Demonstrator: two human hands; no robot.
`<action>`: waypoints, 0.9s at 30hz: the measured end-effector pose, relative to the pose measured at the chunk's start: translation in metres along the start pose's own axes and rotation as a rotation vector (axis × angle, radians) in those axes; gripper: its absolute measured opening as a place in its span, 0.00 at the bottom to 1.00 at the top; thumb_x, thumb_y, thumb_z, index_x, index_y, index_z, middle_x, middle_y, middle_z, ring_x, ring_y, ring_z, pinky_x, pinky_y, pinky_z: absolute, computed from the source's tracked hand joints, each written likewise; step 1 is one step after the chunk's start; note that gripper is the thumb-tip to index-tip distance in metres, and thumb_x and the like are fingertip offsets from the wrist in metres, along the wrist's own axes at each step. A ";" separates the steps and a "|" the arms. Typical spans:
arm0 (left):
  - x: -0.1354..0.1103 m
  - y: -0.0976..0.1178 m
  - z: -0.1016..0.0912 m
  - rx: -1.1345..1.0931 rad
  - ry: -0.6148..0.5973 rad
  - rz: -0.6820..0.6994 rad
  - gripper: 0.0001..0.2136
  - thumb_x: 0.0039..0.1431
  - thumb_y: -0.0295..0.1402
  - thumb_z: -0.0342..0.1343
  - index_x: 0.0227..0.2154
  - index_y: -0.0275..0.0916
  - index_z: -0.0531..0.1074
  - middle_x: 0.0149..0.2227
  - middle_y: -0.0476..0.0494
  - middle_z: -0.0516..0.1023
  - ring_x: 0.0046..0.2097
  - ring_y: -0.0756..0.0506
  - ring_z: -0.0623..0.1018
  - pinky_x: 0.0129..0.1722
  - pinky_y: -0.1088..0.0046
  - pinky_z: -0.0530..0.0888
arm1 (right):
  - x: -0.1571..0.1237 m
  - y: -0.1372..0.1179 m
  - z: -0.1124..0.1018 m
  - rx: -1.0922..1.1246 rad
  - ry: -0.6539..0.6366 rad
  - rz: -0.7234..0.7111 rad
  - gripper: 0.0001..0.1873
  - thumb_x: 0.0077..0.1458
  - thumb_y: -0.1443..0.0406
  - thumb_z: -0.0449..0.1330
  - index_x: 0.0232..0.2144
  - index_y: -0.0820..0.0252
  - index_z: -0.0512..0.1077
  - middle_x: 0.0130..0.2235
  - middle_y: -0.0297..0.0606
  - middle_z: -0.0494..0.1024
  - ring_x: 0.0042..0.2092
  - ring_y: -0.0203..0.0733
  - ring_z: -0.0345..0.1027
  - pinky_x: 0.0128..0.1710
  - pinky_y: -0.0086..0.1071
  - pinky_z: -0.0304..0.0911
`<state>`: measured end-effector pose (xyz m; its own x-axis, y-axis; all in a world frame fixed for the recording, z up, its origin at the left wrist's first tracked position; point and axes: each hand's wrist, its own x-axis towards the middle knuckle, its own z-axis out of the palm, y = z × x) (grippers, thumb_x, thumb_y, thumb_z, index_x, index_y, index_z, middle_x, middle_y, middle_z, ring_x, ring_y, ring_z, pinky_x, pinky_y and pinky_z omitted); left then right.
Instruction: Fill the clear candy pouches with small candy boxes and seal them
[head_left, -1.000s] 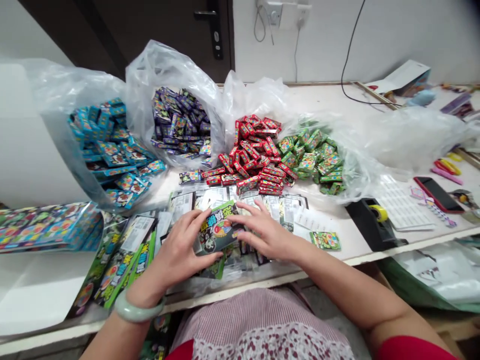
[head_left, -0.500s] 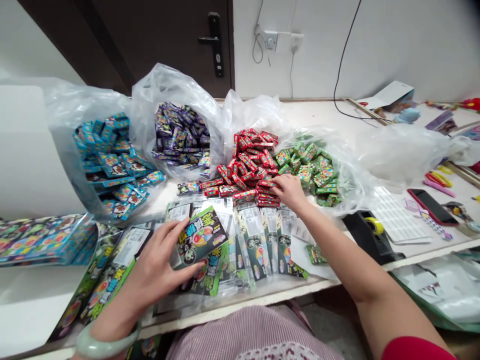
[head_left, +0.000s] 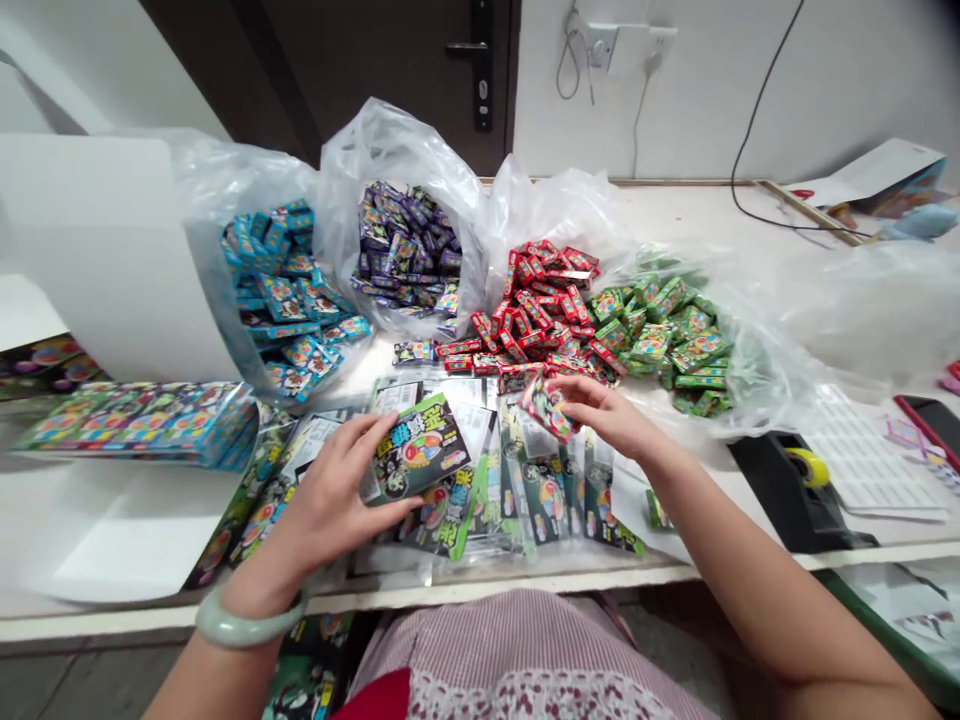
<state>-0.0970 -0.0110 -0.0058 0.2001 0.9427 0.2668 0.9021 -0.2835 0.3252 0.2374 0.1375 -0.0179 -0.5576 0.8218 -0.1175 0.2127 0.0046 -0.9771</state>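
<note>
My left hand point(head_left: 337, 495) grips a black and green printed packet point(head_left: 420, 460), tilted, above a row of similar packets point(head_left: 525, 490) laid flat on the table. My right hand point(head_left: 611, 415) pinches a small red box point(head_left: 549, 405) just in front of the red box pile point(head_left: 544, 310). A pale green bangle point(head_left: 244, 622) circles my left wrist. Both hands hover over the near middle of the table.
Open plastic bags hold blue boxes point(head_left: 285, 295), purple boxes point(head_left: 405, 250) and green boxes point(head_left: 667, 335). A stack of filled packets point(head_left: 142, 425) lies at the left. A black tape dispenser point(head_left: 791, 480) and a phone point(head_left: 934, 425) sit at the right.
My right hand reached out to the red pile, then came back toward me with a red box in its fingers. My left hand kept hold of the packet. The view shifted.
</note>
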 end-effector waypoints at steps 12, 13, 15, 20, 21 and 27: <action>-0.003 0.000 0.007 -0.008 -0.040 0.032 0.41 0.53 0.49 0.60 0.65 0.45 0.47 0.58 0.35 0.61 0.58 0.32 0.66 0.57 0.50 0.66 | -0.021 0.012 0.046 -0.934 0.058 -0.230 0.30 0.52 0.54 0.62 0.54 0.64 0.66 0.54 0.54 0.70 0.56 0.59 0.62 0.54 0.54 0.60; -0.004 -0.002 0.008 -0.006 -0.045 0.031 0.41 0.53 0.49 0.61 0.65 0.45 0.48 0.58 0.35 0.62 0.58 0.32 0.66 0.57 0.50 0.66 | -0.028 0.017 0.052 -0.954 0.051 -0.198 0.35 0.49 0.52 0.65 0.55 0.65 0.65 0.55 0.56 0.69 0.56 0.61 0.61 0.54 0.54 0.61; -0.005 -0.003 0.009 -0.019 -0.067 0.038 0.41 0.52 0.49 0.61 0.65 0.44 0.48 0.58 0.35 0.62 0.58 0.33 0.66 0.58 0.51 0.66 | -0.037 0.022 0.059 -0.953 0.079 -0.172 0.39 0.45 0.53 0.67 0.56 0.65 0.63 0.55 0.57 0.68 0.56 0.62 0.61 0.53 0.55 0.62; -0.003 0.002 0.007 -0.067 -0.123 0.071 0.42 0.51 0.48 0.63 0.65 0.43 0.50 0.59 0.35 0.61 0.60 0.34 0.64 0.59 0.52 0.66 | -0.034 -0.012 0.043 -0.841 0.195 -0.438 0.38 0.49 0.63 0.63 0.61 0.53 0.55 0.60 0.46 0.63 0.61 0.55 0.56 0.60 0.54 0.54; -0.002 0.004 0.007 -0.079 -0.131 0.079 0.42 0.51 0.47 0.63 0.65 0.43 0.50 0.60 0.35 0.60 0.60 0.34 0.64 0.59 0.52 0.66 | -0.032 -0.024 0.039 -0.865 0.148 -0.493 0.39 0.49 0.65 0.62 0.62 0.51 0.54 0.62 0.44 0.61 0.62 0.55 0.53 0.61 0.54 0.52; 0.001 0.012 0.006 -0.087 -0.103 0.116 0.42 0.51 0.47 0.63 0.65 0.42 0.50 0.60 0.34 0.61 0.60 0.34 0.64 0.59 0.51 0.66 | -0.026 -0.067 0.044 -1.077 -0.240 -0.530 0.38 0.46 0.71 0.63 0.60 0.55 0.60 0.63 0.48 0.59 0.62 0.59 0.52 0.60 0.52 0.55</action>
<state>-0.0835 -0.0125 -0.0073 0.3434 0.9144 0.2142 0.8348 -0.4017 0.3764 0.2022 0.0905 0.0431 -0.8869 0.4489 0.1093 0.4056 0.8697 -0.2812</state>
